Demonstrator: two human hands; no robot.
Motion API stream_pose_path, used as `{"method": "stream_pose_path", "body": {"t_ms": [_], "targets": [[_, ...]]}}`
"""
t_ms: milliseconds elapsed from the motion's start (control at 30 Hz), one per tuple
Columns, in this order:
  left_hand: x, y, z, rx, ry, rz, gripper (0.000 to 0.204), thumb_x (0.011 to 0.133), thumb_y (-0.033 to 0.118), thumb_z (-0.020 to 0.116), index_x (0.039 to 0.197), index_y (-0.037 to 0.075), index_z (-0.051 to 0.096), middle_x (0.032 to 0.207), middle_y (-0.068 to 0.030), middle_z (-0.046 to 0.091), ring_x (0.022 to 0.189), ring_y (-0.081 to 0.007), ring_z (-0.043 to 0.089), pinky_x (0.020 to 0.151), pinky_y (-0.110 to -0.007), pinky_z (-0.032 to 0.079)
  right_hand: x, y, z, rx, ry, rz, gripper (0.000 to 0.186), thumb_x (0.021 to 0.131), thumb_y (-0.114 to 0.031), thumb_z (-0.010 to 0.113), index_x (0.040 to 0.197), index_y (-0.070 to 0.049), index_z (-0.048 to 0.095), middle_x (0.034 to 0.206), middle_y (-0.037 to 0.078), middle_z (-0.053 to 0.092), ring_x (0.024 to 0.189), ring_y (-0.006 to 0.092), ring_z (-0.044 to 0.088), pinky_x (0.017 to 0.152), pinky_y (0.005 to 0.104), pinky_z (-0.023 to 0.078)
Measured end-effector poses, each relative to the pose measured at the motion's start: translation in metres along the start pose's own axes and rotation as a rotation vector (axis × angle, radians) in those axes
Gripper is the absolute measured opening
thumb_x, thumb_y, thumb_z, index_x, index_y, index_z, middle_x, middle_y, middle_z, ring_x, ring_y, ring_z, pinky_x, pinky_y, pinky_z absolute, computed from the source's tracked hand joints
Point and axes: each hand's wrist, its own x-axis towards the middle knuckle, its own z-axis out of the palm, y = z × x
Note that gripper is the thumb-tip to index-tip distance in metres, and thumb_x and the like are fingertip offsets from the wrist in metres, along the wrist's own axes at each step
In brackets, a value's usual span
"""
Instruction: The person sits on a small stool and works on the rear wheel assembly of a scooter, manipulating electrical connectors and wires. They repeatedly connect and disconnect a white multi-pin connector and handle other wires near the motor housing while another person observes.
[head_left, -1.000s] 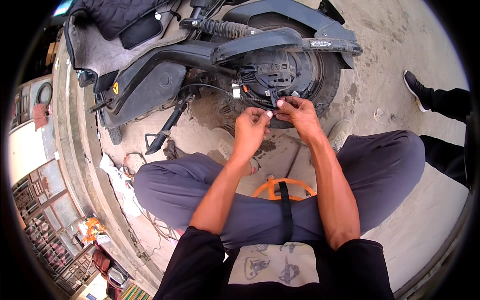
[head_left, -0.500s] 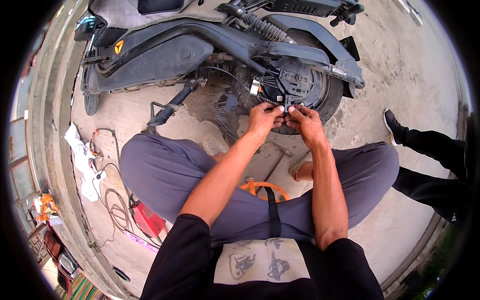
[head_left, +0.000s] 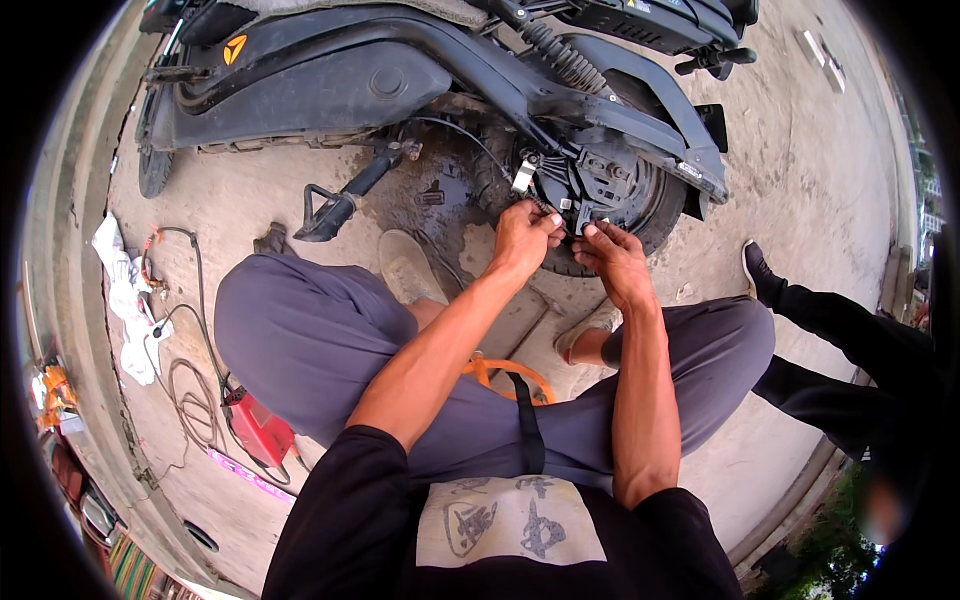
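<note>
A black electric scooter (head_left: 330, 95) stands in front of me, its rear wheel (head_left: 655, 205) nearest my hands. Beside the wheel hub (head_left: 610, 180), my left hand (head_left: 525, 240) is closed in a pinch on a thin black cable (head_left: 540, 206) that runs down from the hub area. My right hand (head_left: 620, 264), just right of it, pinches a small black part (head_left: 584, 220) between thumb and fingers. What this part is exactly, I cannot make out. A silver metal bracket (head_left: 523, 177) sits above my left hand. The fingertips hide much of what lies between them.
The scooter's stand (head_left: 345, 203) juts toward my left knee. A red box-shaped device (head_left: 260, 427) with coiled cables and a white cloth (head_left: 130, 300) lie on the concrete at left. An orange ring-shaped seat frame (head_left: 540, 383) is under me. Another person's shoe (head_left: 762, 272) is at right.
My hands have drawn slightly apart; the right one has turned and dropped a little, with the small black part between its fingers. The whole view has shifted a bit.
</note>
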Motion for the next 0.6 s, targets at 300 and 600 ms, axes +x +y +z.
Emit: {"method": "stream_pose_path", "body": {"t_ms": [300, 600], "targets": [[-0.007, 0.000, 0.006, -0.089, 0.056, 0.017, 0.007, 0.096, 0.000, 0.061, 0.102, -0.005, 0.062, 0.090, -0.0110, 0.071, 0.075, -0.0152, 0.069, 0.065, -0.027, 0.058, 0.001, -0.005, -0.003, 0.036, -0.040, 0.023, 0.027, 0.099, -0.015, 0.067, 0.118, 0.003, 0.060, 0.097, 0.009, 0.067, 0.086, 0.0193, 0.069, 0.078, 0.0313, 0.058], [-0.019, -0.001, 0.025, -0.388, 0.182, 0.082, 0.005, 0.097, -0.001, 0.057, 0.098, -0.003, 0.061, 0.085, -0.0075, 0.069, 0.068, -0.0100, 0.061, 0.064, -0.026, 0.052, 0.003, -0.010, -0.008, 0.001, -0.111, 0.054, 0.023, 0.098, -0.016, 0.066, 0.114, 0.000, 0.060, 0.098, 0.008, 0.068, 0.090, 0.0212, 0.070, 0.081, 0.0330, 0.057]]}}
